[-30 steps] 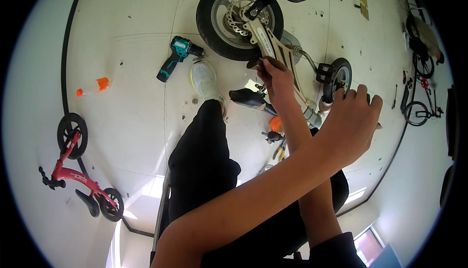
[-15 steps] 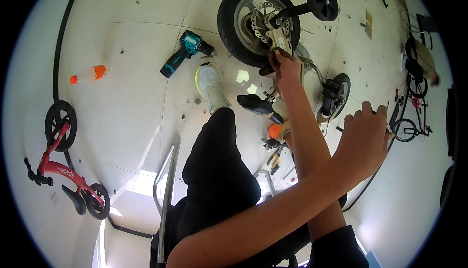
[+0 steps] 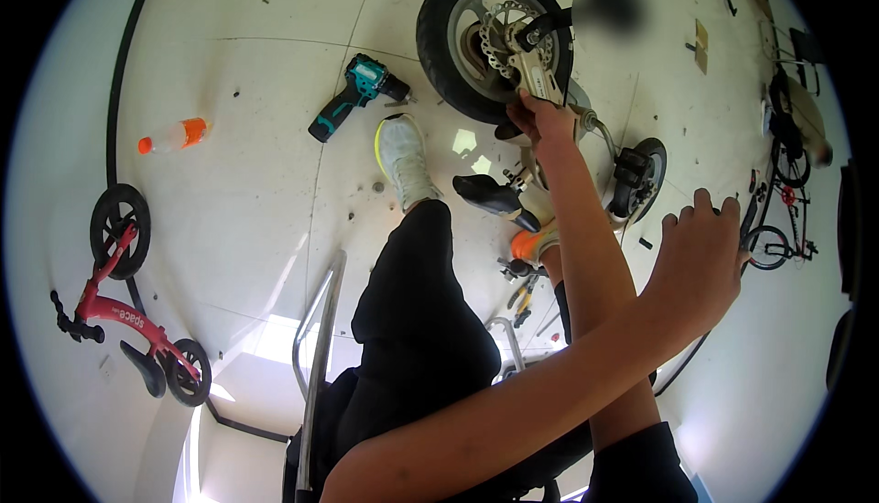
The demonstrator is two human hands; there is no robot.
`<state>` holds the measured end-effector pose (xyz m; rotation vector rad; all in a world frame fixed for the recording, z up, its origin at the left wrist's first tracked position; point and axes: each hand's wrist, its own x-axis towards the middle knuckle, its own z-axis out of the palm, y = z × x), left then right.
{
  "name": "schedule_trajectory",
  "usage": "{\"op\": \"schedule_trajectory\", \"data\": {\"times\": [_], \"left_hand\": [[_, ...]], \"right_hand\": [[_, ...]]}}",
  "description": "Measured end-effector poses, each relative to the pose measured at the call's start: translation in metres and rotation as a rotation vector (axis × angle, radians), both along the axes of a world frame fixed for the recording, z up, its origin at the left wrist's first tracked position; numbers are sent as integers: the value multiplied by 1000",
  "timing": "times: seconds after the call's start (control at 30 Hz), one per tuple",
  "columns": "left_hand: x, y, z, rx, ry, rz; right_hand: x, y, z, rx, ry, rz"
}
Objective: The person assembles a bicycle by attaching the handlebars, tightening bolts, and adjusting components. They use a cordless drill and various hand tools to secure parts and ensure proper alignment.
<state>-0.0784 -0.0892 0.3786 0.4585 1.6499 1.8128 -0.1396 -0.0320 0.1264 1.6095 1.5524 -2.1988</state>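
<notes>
A small bike with a pale frame [image 3: 537,80] lies on its side on the floor. Its black-tyred wheel [image 3: 439,54] carries a silver disc brake rotor [image 3: 494,41], and a black bracket arm [image 3: 548,23] sticks out beside the hub. My right hand [image 3: 545,123] grips the frame just below the rotor, fingers curled against it. My left arm crosses over the right forearm. Away from the bike to the right, my left hand [image 3: 698,251] is closed with its fingers bent; a small dark bit shows at the fingers, but what they hold is mostly hidden.
A teal and black cordless drill [image 3: 357,91] lies by my shoe [image 3: 403,160]. Farther left are an orange-capped bottle [image 3: 174,136] and a red balance bike [image 3: 124,315]. The bike's black saddle [image 3: 490,194], a smaller wheel [image 3: 645,178] and pliers [image 3: 522,302] are nearer me.
The view has shifted slightly, so the floor things sit a little farther right. My left hand has turned a bit and moved slightly right; the right hand keeps its place on the frame.
</notes>
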Motion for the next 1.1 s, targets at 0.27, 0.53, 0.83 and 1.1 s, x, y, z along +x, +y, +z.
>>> {"op": "schedule_trajectory", "data": {"times": [0.27, 0.53, 0.83, 1.1], "left_hand": [[-3, 1, -2, -11, -8, -22], [-3, 1, -1, -38, -18, -27], [-3, -1, 0, -51, -11, -33], [-8, -4, 2, -28, -63, -27]], "right_hand": [[14, 0, -10, 35, 63, -83], [11, -22, -12, 1228, -2, 492], [7, -16, -12, 1312, 12, 615], [12, -17, 12, 1103, 3, 478]]}}
